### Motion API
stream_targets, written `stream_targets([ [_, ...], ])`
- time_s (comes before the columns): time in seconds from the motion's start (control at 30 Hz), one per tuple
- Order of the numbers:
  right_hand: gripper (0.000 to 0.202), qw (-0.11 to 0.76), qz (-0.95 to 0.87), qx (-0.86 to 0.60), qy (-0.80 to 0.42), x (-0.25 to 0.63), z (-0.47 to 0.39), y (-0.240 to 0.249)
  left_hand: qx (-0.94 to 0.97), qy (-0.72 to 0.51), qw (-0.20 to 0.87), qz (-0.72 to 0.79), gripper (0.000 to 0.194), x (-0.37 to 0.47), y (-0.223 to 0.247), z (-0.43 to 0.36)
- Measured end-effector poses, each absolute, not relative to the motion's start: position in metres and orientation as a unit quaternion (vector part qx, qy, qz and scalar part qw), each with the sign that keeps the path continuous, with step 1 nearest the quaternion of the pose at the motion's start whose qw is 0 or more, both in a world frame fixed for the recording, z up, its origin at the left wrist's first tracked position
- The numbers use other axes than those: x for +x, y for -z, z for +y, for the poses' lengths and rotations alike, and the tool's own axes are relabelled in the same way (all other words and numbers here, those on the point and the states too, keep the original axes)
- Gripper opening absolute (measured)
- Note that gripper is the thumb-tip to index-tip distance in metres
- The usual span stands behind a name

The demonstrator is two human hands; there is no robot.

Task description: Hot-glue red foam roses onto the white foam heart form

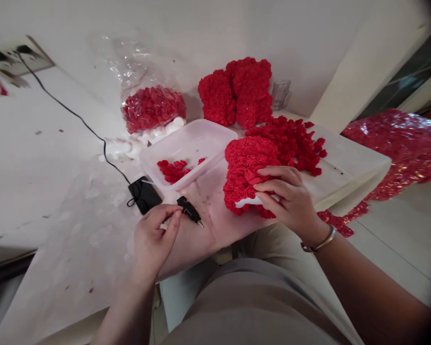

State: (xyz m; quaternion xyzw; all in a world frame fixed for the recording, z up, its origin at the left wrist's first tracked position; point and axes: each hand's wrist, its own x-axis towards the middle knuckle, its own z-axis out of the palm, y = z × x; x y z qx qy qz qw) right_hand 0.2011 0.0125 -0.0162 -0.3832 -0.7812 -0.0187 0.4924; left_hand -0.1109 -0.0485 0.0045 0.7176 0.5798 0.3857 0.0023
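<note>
Right hand (287,194) on a rose-covered shape (251,155), left hand (154,235) pinched beside a glue gun (190,210).
The shape touches the half-curled right fingertips, long axis pointing away; what either hand grips is unclear. Beyond the left fingers, a tub (201,136) holds some loose roses (173,171); farther, a bag (138,72) holds many.

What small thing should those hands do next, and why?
Probably the left hand should take up the glue gun: it lies right beside that hand, while the right hand touches the rose-covered form, which shows a bare white patch.
</note>
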Motion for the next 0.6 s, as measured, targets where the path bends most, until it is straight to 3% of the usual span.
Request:
stream_targets([
  [0.13,0.046,0.542,-0.734,-0.408,0.040,0.202,-0.015,0.018,0.641,-0.363,0.001,0.676,0.025,-0.147,0.000,-0.056],
  [0.2,0.053,0.571,-0.704,-0.415,0.071,0.202,-0.032,0.018,0.616,-0.339,0.005,0.711,0.028,-0.164,0.004,-0.060],
  [0.27,0.051,0.577,-0.719,-0.378,0.087,0.198,-0.047,0.019,0.611,-0.315,0.012,0.726,0.030,-0.174,0.008,-0.064],
  [0.37,0.035,0.518,-0.800,-0.300,0.049,0.181,-0.062,0.025,0.623,-0.290,0.018,0.726,0.031,-0.179,0.007,-0.063],
  [0.5,0.018,0.403,-0.881,-0.234,-0.085,0.147,-0.067,0.045,0.659,-0.246,0.007,0.711,0.029,-0.175,-0.011,-0.033],
  [0.6,0.014,0.377,-0.882,-0.238,-0.154,0.127,-0.067,0.062,0.692,-0.177,0.002,0.700,0.027,-0.171,-0.031,0.017],
])
